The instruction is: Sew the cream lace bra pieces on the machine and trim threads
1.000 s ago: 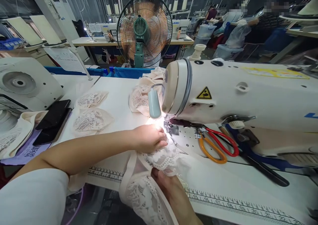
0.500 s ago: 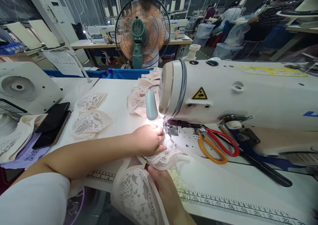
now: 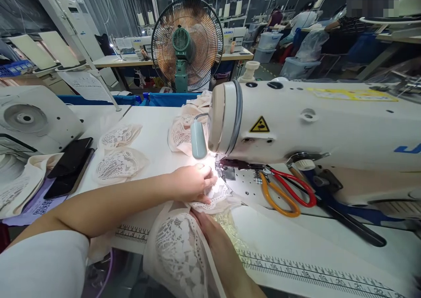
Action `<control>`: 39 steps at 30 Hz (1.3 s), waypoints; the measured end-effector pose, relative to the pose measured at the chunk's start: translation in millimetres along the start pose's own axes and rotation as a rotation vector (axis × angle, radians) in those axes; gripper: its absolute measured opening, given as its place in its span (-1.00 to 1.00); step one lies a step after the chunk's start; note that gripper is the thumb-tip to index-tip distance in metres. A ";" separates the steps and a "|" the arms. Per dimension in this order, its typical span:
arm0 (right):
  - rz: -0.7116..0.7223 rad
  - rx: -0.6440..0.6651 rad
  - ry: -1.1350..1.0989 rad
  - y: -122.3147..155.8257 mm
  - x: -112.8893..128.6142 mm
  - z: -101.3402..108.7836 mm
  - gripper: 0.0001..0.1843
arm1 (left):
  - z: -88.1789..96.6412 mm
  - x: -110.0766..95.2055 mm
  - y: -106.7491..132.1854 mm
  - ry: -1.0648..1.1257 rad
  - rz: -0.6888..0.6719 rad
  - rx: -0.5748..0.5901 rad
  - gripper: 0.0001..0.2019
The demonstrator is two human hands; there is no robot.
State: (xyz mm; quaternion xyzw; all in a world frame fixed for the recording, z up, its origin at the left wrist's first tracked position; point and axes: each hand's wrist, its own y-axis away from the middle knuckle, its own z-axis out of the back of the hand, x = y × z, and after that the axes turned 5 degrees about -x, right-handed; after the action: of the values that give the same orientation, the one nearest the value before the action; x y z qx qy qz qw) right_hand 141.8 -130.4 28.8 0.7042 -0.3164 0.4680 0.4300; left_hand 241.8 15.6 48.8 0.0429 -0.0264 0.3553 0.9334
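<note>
A pale pink lace bra [image 3: 177, 250] hangs over the front edge of the sewing table, with one cup below the edge. Its other lace cup [image 3: 219, 197] lies at the needle area of the white sewing machine [image 3: 296, 122]. My left hand [image 3: 192, 182] presses and pinches the lace beside the lit presser foot, fingers bent. From below, my right hand [image 3: 210, 232] grips the fabric between the two cups; its fingertips are partly hidden under the cloth. Scissors with red and orange handles [image 3: 283, 197] rest on the machine bed to the right.
Loose lace cups [image 3: 120, 164] lie on the table at left, near two black phones [image 3: 70, 166]. More lace pieces [image 3: 180, 131] are heaped behind the machine head. A ruler strip [image 3: 296, 271] runs along the front edge. A large fan [image 3: 187, 44] stands beyond the table.
My right hand has moved slightly up and left, carrying the fabric with it. My left hand has shifted a little left, still on the lace. The view has turned slightly.
</note>
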 end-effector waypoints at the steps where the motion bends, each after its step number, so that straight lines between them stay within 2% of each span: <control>1: 0.043 0.038 0.100 4.9 2.8 6.8 -0.53 | 1.5 4.6 2.3 0.023 -0.031 0.004 -0.40; 3: 0.219 0.087 0.381 12.3 8.3 26.7 -0.59 | 4.7 12.6 6.7 0.077 -0.096 -0.009 -0.54; 4: 0.321 0.059 0.569 13.5 10.5 38.9 -0.63 | 6.3 14.9 8.4 0.096 -0.119 -0.026 -0.59; 6: 0.578 -0.191 0.937 9.9 12.8 64.1 -0.65 | 9.6 13.7 10.8 0.119 -0.172 -0.053 -0.63; 7: 0.713 -0.260 1.111 5.6 13.0 75.5 -0.64 | 11.3 9.8 11.6 0.129 -0.200 -0.050 -0.63; 8: 0.800 -0.276 1.259 0.8 12.7 85.2 -0.65 | 12.8 3.9 12.6 0.143 -0.230 -0.033 -0.64; 10: 0.912 -0.183 1.449 -7.6 11.1 98.1 -0.68 | 14.5 -12.3 15.7 0.186 -0.265 -0.001 -0.64; 12: 0.945 -0.065 1.509 -10.2 9.1 103.2 -0.69 | 12.7 -30.1 21.1 0.233 -0.258 -0.031 -0.69; 14: 0.939 -0.008 1.486 -6.1 7.6 103.3 -0.73 | 6.5 -44.7 27.7 0.248 -0.240 -0.126 -0.79; 16: 0.914 0.019 1.434 1.2 7.2 101.4 -0.76 | -2.4 -52.9 33.0 0.224 -0.239 -0.225 -0.81; 20: 0.868 0.025 1.376 9.9 7.6 96.9 -0.76 | -16.1 -49.4 34.7 0.181 -0.247 -0.345 -0.71; 25: 0.802 0.003 1.443 4.2 3.3 91.5 -0.71 | -17.9 -29.2 25.5 0.178 -0.231 -0.310 -0.74; 28: 0.739 -0.005 1.494 -0.8 -0.8 88.5 -0.66 | -20.1 -19.1 20.0 0.199 -0.278 -0.321 -0.75; 32: 0.574 -0.008 1.516 -6.4 1.3 81.8 -0.61 | -23.8 -8.3 14.2 0.247 -0.337 -0.331 -0.72; 37: 0.323 0.045 1.579 -14.2 20.1 69.1 -0.57 | -24.0 5.8 6.3 0.258 -0.384 -0.323 -0.76; 39: 0.271 0.036 1.614 -18.0 27.5 64.6 -0.56 | -24.3 11.4 3.0 0.245 -0.399 -0.345 -0.77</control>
State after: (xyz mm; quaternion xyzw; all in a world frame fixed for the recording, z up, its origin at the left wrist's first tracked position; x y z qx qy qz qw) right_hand 192.0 -182.1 36.4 0.1129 0.0157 0.8837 0.4539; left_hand 248.8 27.9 25.7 -0.1553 0.0354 0.1577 0.9746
